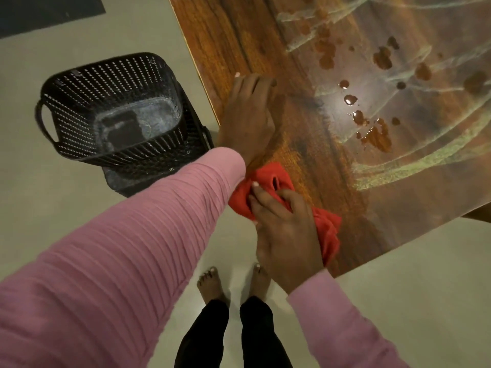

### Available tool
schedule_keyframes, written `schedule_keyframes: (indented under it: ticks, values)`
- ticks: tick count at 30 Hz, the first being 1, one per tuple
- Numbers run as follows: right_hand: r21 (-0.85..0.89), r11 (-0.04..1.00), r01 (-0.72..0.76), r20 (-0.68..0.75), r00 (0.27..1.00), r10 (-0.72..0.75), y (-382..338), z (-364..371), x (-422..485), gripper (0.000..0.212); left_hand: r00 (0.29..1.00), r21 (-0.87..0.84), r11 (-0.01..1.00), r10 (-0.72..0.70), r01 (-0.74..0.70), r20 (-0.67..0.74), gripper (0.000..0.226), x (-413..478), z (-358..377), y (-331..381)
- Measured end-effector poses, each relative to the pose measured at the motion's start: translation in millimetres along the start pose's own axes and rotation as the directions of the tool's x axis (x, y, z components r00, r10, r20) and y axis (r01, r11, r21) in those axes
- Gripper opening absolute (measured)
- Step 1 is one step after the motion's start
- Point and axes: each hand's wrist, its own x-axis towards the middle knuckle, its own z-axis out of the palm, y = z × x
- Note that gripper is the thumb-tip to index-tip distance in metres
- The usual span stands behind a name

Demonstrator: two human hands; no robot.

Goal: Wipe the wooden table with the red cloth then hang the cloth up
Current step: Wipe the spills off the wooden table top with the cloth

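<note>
Risk: smearing brown spill across far right instead of lifting it, owing to tight bunching | red cloth: on wooden table, near corner, gripped in curled right hand | left hand: pressed flat, fingers straight, by left edge

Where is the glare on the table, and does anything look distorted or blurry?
Head view: bright glare sits on the wooden table among the brown spill drops; the wide lens swells the left sleeve; light is dim and warm, and the right hand gripping the red cloth looks slightly soft.
</note>
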Motion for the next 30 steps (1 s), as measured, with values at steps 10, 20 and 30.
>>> schedule_keyframes:
  ticks: [10,20,30]
  values:
    - [-0.046,0.997,0.066,0.039,0.997,-0.065,3.4,-2.7,-12.9,0.047,0.974,0.045,0.981,-0.182,0.189,-0.135,0.045,33.7,-23.2,-69.1]
    - [-0.003,0.999,0.036,-0.035,0.999,-0.037,-16.9,8.4,92.2,0.040,0.978,0.139,0.975,-0.153,0.173,-0.144,0.046,48.5,-31.2,-95.9]
    - [0.018,0.996,0.084,-0.016,0.996,-0.084,-18.8,16.3,122.7,0.040,0.976,0.210,0.960,-0.153,0.184,-0.154,0.047,81.9,-33.1,-146.1]
